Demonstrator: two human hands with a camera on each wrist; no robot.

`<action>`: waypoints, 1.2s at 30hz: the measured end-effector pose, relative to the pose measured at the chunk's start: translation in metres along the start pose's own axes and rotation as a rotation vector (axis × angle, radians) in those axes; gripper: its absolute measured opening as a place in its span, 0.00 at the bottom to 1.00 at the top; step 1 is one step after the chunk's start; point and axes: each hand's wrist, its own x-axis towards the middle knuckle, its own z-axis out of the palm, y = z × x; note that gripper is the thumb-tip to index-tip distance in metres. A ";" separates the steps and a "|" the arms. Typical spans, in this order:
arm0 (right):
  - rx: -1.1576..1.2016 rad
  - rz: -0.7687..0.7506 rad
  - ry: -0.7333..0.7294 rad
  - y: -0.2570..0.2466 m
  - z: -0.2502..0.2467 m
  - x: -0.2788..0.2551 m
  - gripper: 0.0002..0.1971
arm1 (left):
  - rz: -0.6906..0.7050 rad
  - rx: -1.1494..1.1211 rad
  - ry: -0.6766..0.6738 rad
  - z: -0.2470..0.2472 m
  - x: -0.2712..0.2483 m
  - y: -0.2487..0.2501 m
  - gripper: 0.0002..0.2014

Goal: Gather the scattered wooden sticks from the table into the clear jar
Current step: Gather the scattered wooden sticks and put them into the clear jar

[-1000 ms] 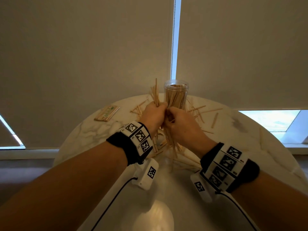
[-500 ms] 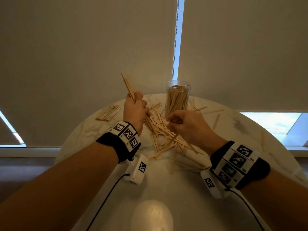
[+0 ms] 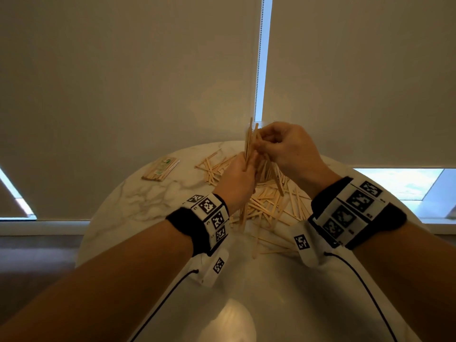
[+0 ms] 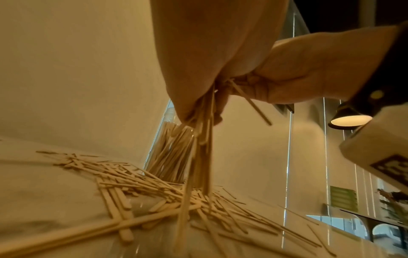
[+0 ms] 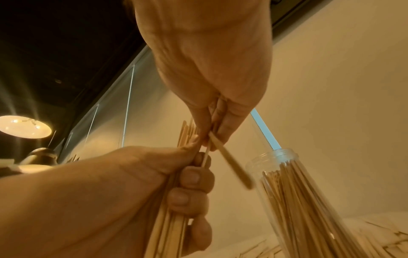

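My left hand [image 3: 243, 169] grips an upright bundle of wooden sticks [image 3: 249, 141] in its fist, their lower ends hanging just above the pile. My right hand [image 3: 262, 141] is right beside it, pinching a single stick [image 5: 229, 160] between thumb and fingers against the bundle. The clear jar [image 5: 298, 192], packed with upright sticks, stands just behind the hands; in the head view they hide most of it. Many loose sticks [image 3: 271, 206] lie criss-crossed on the round marble table [image 3: 128, 193] below and in front of the jar [image 4: 172, 153].
A wrapped pack of sticks [image 3: 160, 169] lies at the table's far left. Roller blinds hang close behind the table's far edge. The near half of the tabletop holds only a bright lamp reflection [image 3: 227, 322].
My left hand swung its bundle from the upper left back to the middle. My right hand rose from the pile with a stick and met it in front of the jar.
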 end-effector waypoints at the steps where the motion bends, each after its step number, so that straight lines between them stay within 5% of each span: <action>1: 0.027 0.005 0.032 -0.001 -0.002 0.000 0.03 | -0.003 0.030 0.044 0.000 0.001 -0.002 0.17; 5: 0.118 0.050 0.131 -0.001 -0.011 -0.002 0.04 | -0.062 -0.033 0.126 -0.007 0.006 -0.008 0.17; 8: 0.139 0.108 0.072 0.000 -0.011 -0.005 0.03 | -0.061 -0.142 0.113 -0.008 0.005 -0.003 0.15; 14: 0.137 0.172 -0.048 -0.005 -0.007 -0.011 0.06 | -0.057 -0.260 -0.043 0.004 -0.012 0.016 0.15; 17: 0.150 0.175 -0.012 -0.011 -0.012 -0.008 0.15 | -0.053 -0.225 -0.006 0.004 -0.016 0.013 0.12; 20: 0.033 0.087 0.025 -0.022 -0.017 -0.004 0.20 | -0.033 -0.127 -0.137 0.007 -0.022 0.014 0.15; 25: -0.202 0.052 -0.394 -0.028 -0.012 -0.009 0.19 | -0.059 -0.144 -0.214 0.013 -0.023 0.024 0.09; 30: -0.057 0.103 -0.297 -0.016 -0.010 -0.022 0.28 | -0.114 -0.312 -0.017 -0.008 -0.006 0.025 0.29; 34: -0.181 0.262 -0.658 -0.001 -0.001 -0.050 0.34 | -0.209 -0.691 0.126 -0.028 0.004 0.035 0.33; 36: -0.058 0.350 -0.807 0.004 0.011 -0.063 0.29 | -0.186 -0.724 0.160 -0.028 0.006 0.036 0.31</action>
